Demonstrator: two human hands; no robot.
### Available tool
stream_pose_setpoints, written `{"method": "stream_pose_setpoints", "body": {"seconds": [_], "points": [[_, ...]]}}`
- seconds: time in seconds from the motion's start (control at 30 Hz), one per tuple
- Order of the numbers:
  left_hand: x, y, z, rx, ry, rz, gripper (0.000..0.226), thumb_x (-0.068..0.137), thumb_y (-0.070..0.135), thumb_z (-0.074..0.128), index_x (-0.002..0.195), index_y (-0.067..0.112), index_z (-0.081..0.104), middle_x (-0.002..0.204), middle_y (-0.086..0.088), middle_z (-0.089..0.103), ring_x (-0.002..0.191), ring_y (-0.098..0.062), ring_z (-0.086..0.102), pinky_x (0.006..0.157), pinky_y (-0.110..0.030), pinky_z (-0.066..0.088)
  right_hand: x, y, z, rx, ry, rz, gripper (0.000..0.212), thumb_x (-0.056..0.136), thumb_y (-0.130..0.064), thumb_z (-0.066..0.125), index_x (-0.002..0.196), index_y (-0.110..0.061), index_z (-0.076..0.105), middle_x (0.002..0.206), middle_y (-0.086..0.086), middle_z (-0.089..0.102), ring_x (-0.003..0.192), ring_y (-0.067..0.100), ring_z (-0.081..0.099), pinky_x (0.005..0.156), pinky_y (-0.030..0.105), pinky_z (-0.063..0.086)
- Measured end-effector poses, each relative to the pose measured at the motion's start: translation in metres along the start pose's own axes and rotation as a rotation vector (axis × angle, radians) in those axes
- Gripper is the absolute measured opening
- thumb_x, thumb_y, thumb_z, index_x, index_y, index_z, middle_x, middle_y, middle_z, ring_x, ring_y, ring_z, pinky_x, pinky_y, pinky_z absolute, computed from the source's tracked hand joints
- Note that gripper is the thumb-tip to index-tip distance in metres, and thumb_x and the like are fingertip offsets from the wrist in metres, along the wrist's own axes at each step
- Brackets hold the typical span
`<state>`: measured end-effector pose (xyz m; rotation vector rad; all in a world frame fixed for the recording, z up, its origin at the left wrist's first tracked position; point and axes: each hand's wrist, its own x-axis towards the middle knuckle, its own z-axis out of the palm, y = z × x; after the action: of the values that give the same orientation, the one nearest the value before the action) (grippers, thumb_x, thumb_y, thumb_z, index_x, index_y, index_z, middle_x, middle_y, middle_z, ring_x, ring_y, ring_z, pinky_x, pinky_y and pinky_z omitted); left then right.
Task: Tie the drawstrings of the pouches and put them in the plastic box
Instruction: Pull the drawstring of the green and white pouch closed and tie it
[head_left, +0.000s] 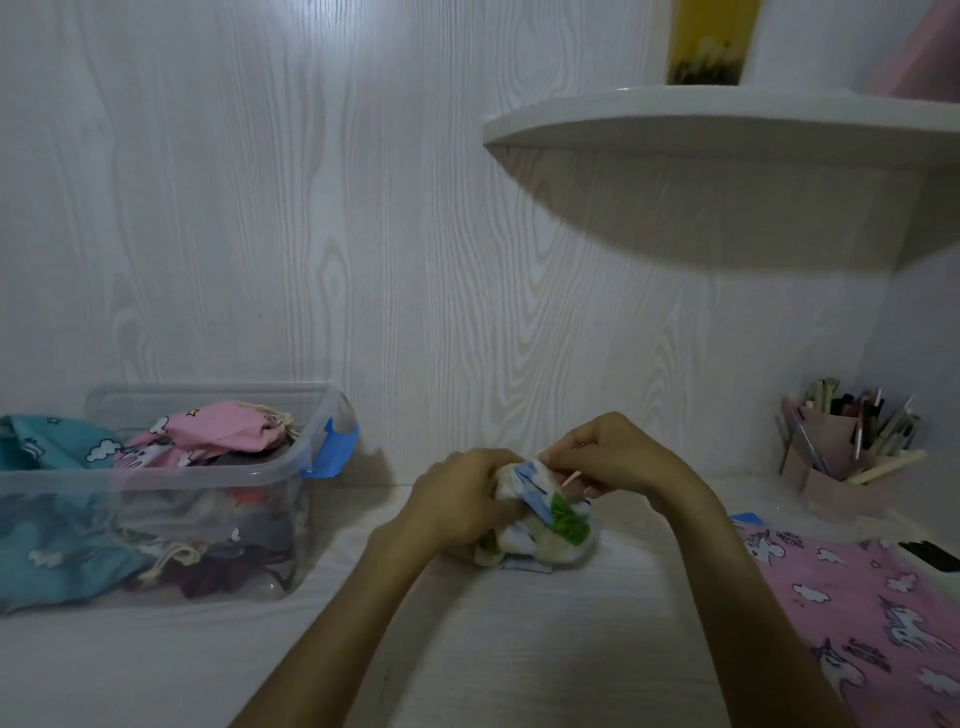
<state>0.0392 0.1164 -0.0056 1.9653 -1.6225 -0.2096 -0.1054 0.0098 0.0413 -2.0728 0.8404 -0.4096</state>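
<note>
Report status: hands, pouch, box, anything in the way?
Left hand grips white pouch; right hand pinches drawstring. Plastic box part-filled. Path clear.

No legible text, labels or numbers anywhere.

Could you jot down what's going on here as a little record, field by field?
activity: tying a pouch's drawstring
left hand: grips the white, blue and green pouch
right hand: pinches the drawstring at the pouch's top
plastic box: on the desk's left, open, holding a pink pouch and others
teal pouch: hangs over the box's left side
pink unicorn cloth: flat at right
pen holder: back right
</note>
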Motion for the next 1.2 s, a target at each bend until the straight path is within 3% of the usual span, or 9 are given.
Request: {"method": "stream_pose_setpoints", "body": {"seconds": [0.2, 0.3, 0.4, 0.5, 0.6, 0.67, 0.77, 0.93, 1.2], "points": [[0.004, -0.034, -0.034, 0.085, 0.57, -0.136, 0.02, 0.079, 0.008, 0.06, 0.094, 0.02, 0.068, 0.086, 0.002, 0.07, 0.083, -0.019, 0.065, 0.066, -0.032, 0.05, 0.009, 0.012, -0.01, -0.011, 0.061, 0.129, 0.052, 0.092, -0.046, 0.051, 0.126, -0.007, 0.055, 0.125, 0.01, 0.06, 0.103, 0.019, 0.057, 0.076, 0.026, 0.047], [-0.003, -0.042, -0.027, 0.208, 0.319, -0.12, 0.028, 0.074, 0.009, 0.067, 0.1, 0.019, 0.07, 0.099, -0.002, 0.07, 0.097, -0.023, 0.065, 0.076, -0.035, 0.053, 0.02, 0.022, 0.002, -0.17, -0.102, 0.338, 0.084, 0.085, -0.07, 0.034, 0.139, -0.006, 0.039, 0.138, 0.012, 0.047, 0.116, 0.025, 0.05, 0.09, 0.033, 0.045], [-0.007, -0.045, -0.005, 0.361, 0.008, -0.099, 0.058, 0.078, 0.027, 0.07, 0.133, 0.024, 0.052, 0.144, -0.005, 0.044, 0.136, -0.023, 0.035, 0.107, -0.033, 0.033, 0.024, 0.03, 0.017, -0.202, -0.265, 0.422, 0.093, 0.077, -0.082, 0.026, 0.14, -0.015, 0.04, 0.141, 0.008, 0.045, 0.123, 0.026, 0.046, 0.101, 0.037, 0.042], [0.002, -0.057, 0.008, 0.326, -0.145, -0.174, 0.104, 0.069, 0.046, 0.076, 0.149, 0.026, 0.013, 0.159, -0.008, 0.007, 0.146, -0.026, 0.005, 0.116, -0.041, 0.02, 0.054, 0.059, 0.031, -0.349, -0.304, 0.305, 0.102, 0.069, -0.085, 0.043, 0.147, -0.022, 0.026, 0.15, -0.003, 0.032, 0.135, 0.021, 0.036, 0.113, 0.032, 0.028], [0.008, -0.062, 0.01, 0.123, -0.151, -0.304, 0.118, 0.059, 0.039, 0.085, 0.145, 0.02, 0.007, 0.155, -0.014, 0.009, 0.14, -0.03, 0.021, 0.111, -0.038, 0.031, 0.083, 0.099, 0.039, -0.407, -0.326, 0.226, 0.136, 0.044, -0.09, 0.058, 0.151, -0.025, 0.004, 0.157, -0.005, 0.018, 0.143, 0.018, 0.023, 0.12, 0.034, 0.015], [0.01, -0.061, 0.01, -0.019, -0.201, -0.3, 0.108, 0.063, 0.025, 0.086, 0.14, 0.017, 0.011, 0.141, -0.006, 0.034, 0.119, -0.019, 0.042, 0.096, -0.022, 0.039, 0.069, 0.081, 0.044, -0.384, -0.324, 0.204, 0.133, 0.056, -0.073, 0.069, 0.151, -0.017, -0.005, 0.153, -0.002, 0.024, 0.14, 0.02, 0.027, 0.119, 0.034, 0.017], [0.013, -0.062, 0.016, -0.121, -0.225, -0.277, 0.101, 0.058, 0.023, 0.088, 0.139, 0.025, 0.027, 0.13, 0.004, 0.053, 0.115, -0.013, 0.051, 0.093, -0.02, 0.042, 0.06, 0.08, 0.051, -0.544, -0.226, 0.108, 0.118, 0.059, -0.07, 0.07, 0.149, -0.02, 0.012, 0.148, 0.005, 0.035, 0.133, 0.024, 0.036, 0.114, 0.036, 0.026], [0.003, -0.054, 0.026, -0.047, -0.007, -0.253, 0.093, 0.042, 0.051, 0.072, 0.13, 0.045, 0.041, 0.123, 0.011, 0.062, 0.112, -0.017, 0.059, 0.087, -0.029, 0.049, 0.045, 0.082, 0.054, -0.394, -0.144, -0.104, 0.055, 0.082, -0.03, 0.07, 0.131, -0.018, 0.048, 0.128, 0.005, 0.054, 0.123, 0.021, 0.049, 0.097, 0.022, 0.038], [-0.039, -0.018, -0.011, -0.033, 0.329, -0.16, 0.074, 0.051, 0.048, 0.071, 0.12, 0.037, 0.048, 0.105, 0.01, 0.069, 0.095, -0.015, 0.066, 0.074, -0.035, 0.056, 0.006, 0.033, 0.048, -0.035, 0.088, -0.41, 0.038, 0.076, -0.01, 0.076, 0.11, -0.022, 0.065, 0.107, -0.001, 0.069, 0.099, 0.015, 0.065, 0.086, 0.027, 0.052]]}}
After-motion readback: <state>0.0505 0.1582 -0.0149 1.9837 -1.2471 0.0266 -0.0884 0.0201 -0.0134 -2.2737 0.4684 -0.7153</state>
